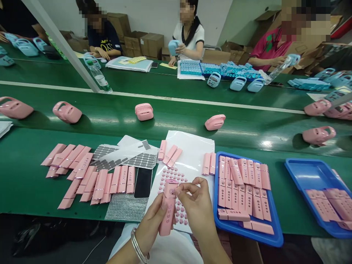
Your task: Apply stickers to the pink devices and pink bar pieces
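Observation:
My left hand (152,216) is closed round a pink oblong plastic piece (167,216) with a column of small round marks down its face. The piece is held upright and slightly tilted over a white sheet (189,146) of round stickers (181,212). A small round sticker (172,191) shows near its upper end. There, my right hand (196,198) has thumb and forefinger pinched together against the piece's right edge. Whatever lies between those fingertips is too small to make out. Three similar pink pieces (169,154) rest on the sheet's upper part.
A blue tray (276,220) of pink pieces stands right; another blue tray (302,170) lies beyond it. More pink pieces (99,185), grey-patterned label sheets (110,156) and a phone (143,183) lie left. Pink handled devices (144,112) dot the green belt (176,126). Co-workers sit opposite.

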